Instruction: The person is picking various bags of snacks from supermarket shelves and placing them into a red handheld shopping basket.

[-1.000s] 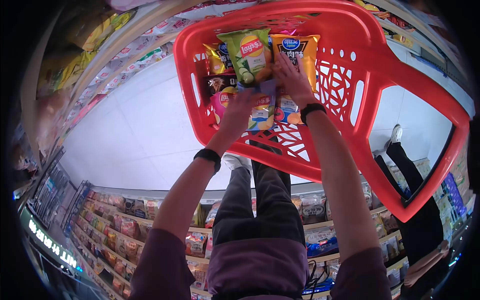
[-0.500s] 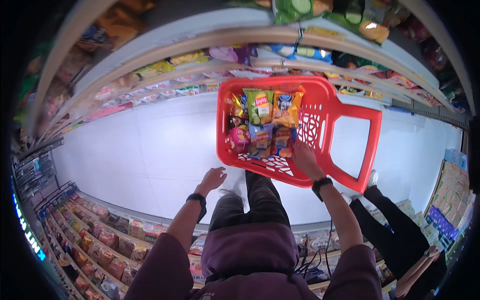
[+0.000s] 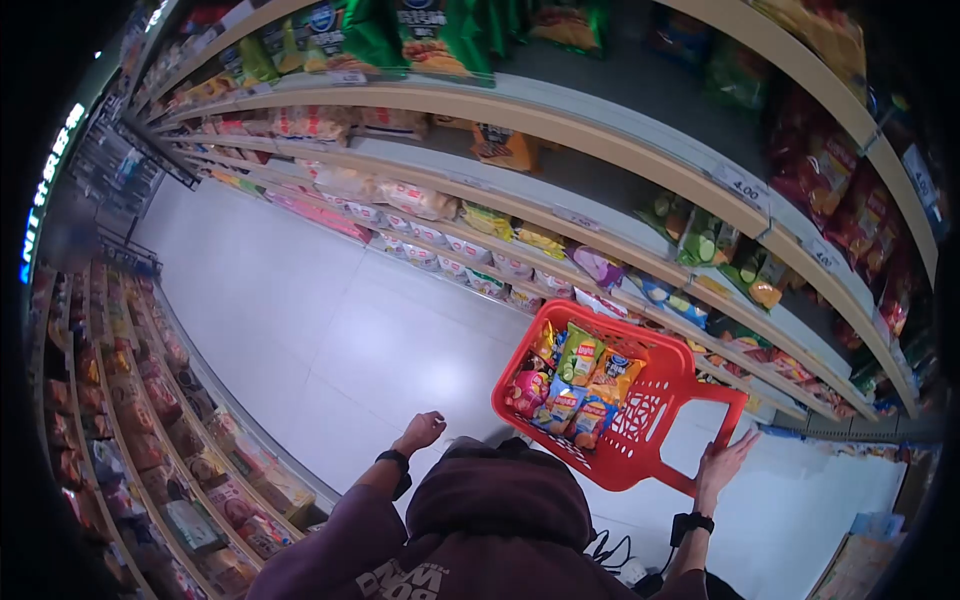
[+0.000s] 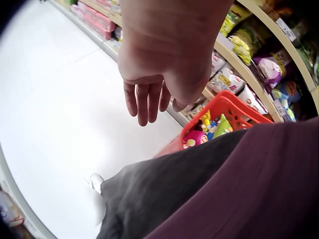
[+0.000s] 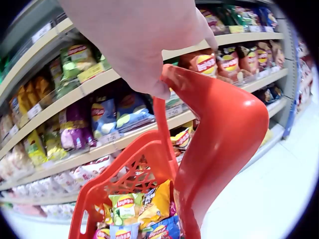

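A red shopping basket (image 3: 650, 472) stands on the floor with several chip bags in it. Among them are a green Lay's bag (image 3: 580, 355), an orange bag (image 3: 614, 378), a pink bag (image 3: 527, 392) and blue bags (image 3: 592, 420). My right hand (image 3: 722, 468) lies at the basket's long red handle (image 5: 224, 114), its fingers straight and reaching past the bar. In the right wrist view the thumb is right at the handle's end. My left hand (image 3: 423, 430) hangs in the air left of the basket, fingers loose, holding nothing (image 4: 147, 99).
Tall shelves (image 3: 560, 210) of snack bags run close behind the basket, with price tags along their edges. A lower shelf row (image 3: 150, 440) lines the left side. Pale floor (image 3: 330, 310) stretches between them. Dark cables (image 3: 612, 548) hang by my body.
The view has swung toward the shelves. My right hand has moved from the bags inside the basket to its handle. My left hand has come out of the basket and hangs beside it.
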The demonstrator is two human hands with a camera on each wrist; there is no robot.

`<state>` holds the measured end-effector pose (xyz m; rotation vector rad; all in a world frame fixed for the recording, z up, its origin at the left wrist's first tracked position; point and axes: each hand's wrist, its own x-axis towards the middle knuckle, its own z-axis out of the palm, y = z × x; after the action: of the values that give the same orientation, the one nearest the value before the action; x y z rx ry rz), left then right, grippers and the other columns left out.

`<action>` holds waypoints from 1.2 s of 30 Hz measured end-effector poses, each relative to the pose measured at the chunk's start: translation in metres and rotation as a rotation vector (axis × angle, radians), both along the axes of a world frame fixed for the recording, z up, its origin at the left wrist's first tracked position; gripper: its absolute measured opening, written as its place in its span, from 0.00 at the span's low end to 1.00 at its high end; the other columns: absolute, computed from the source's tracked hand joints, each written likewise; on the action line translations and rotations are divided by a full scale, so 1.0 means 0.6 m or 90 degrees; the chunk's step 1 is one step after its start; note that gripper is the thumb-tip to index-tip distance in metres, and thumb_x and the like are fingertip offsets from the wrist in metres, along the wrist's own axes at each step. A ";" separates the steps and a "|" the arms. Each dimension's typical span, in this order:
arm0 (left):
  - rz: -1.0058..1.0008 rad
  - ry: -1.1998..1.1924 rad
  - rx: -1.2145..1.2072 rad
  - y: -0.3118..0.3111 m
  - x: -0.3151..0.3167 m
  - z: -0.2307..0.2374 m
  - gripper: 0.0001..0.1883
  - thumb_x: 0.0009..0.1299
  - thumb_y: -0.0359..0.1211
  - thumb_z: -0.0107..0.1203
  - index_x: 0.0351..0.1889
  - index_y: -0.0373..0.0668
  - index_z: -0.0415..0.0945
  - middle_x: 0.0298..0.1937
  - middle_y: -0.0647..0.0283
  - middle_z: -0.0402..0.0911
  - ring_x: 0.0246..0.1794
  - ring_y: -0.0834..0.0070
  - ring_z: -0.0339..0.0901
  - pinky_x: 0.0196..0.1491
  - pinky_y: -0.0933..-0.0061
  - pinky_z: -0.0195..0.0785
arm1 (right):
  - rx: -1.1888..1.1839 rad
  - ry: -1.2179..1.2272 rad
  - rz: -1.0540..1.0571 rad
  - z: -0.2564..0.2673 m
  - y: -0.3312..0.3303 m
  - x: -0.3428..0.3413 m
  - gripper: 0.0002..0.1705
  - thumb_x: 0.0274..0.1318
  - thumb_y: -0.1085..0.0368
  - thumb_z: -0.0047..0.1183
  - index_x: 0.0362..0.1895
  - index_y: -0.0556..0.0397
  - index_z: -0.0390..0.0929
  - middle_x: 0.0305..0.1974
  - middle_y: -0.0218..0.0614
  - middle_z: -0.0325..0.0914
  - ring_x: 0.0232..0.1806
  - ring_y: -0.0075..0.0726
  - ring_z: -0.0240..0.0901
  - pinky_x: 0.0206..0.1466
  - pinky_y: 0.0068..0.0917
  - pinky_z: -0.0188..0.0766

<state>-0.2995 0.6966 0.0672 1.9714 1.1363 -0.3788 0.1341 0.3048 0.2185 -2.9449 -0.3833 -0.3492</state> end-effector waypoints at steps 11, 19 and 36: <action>0.208 0.113 -0.137 -0.101 -0.334 -0.055 0.19 0.61 0.46 0.52 0.39 0.41 0.81 0.38 0.48 0.82 0.43 0.53 0.79 0.49 0.60 0.71 | 0.044 0.173 -0.128 -0.138 -0.062 -0.005 0.34 0.51 0.65 0.55 0.61 0.53 0.54 0.37 0.55 0.78 0.36 0.60 0.75 0.38 0.47 0.71; 0.107 0.113 -0.085 0.065 -0.446 -0.049 0.19 0.61 0.46 0.52 0.39 0.41 0.81 0.41 0.47 0.81 0.45 0.53 0.77 0.52 0.59 0.70 | -0.013 0.113 -0.190 -0.139 0.006 -0.109 0.31 0.51 0.66 0.52 0.60 0.53 0.57 0.40 0.57 0.77 0.41 0.60 0.76 0.42 0.43 0.73; 0.116 0.064 -0.060 0.298 -0.492 -0.020 0.18 0.63 0.43 0.51 0.40 0.39 0.79 0.37 0.48 0.82 0.42 0.54 0.79 0.49 0.61 0.71 | -0.013 0.080 -0.131 -0.140 0.188 -0.190 0.25 0.52 0.66 0.52 0.52 0.54 0.58 0.34 0.57 0.77 0.36 0.64 0.74 0.38 0.49 0.71</action>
<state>-0.5949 0.8755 0.0550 1.7677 1.3258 -0.4300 0.0200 0.4174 0.1348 -3.0126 -0.0687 -0.1819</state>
